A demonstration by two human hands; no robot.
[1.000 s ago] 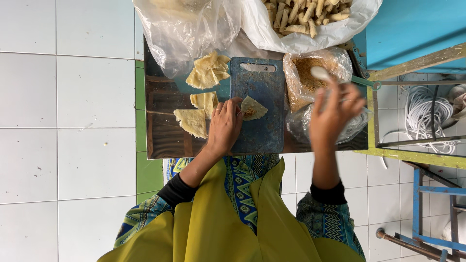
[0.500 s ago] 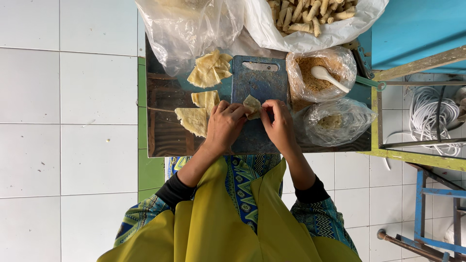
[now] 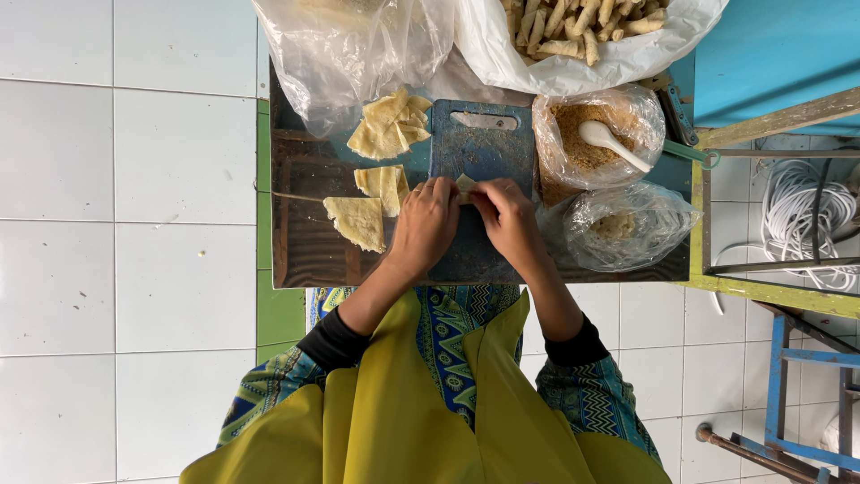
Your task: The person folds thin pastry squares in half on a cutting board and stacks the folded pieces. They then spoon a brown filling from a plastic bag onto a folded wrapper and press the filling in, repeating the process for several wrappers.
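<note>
Both my hands meet on a blue cutting board (image 3: 488, 143) that lies on a dark wooden table (image 3: 305, 242). My left hand (image 3: 425, 224) and my right hand (image 3: 506, 215) pinch a small pale dough wrapper (image 3: 464, 186) between their fingertips, and it looks partly folded. Loose triangular wrappers (image 3: 358, 220) lie just left of my left hand, with a further pile of wrappers (image 3: 390, 125) behind them. A plastic bag of brown crumbly filling (image 3: 582, 148) with a white spoon (image 3: 611, 143) in it stands to the right of the board.
A clear bag with a little pale stuff (image 3: 627, 224) lies right of my right hand. Behind it sits a white bag of rolled sticks (image 3: 582, 27), and a big clear bag (image 3: 358, 45) sits at the back left. A yellow and blue frame (image 3: 770, 116) and a white cord (image 3: 806, 215) stand on the right.
My right hand put the spoon back in the filling bag and came down to the board. Both hands now hold the wrapper, folded smaller than before.
</note>
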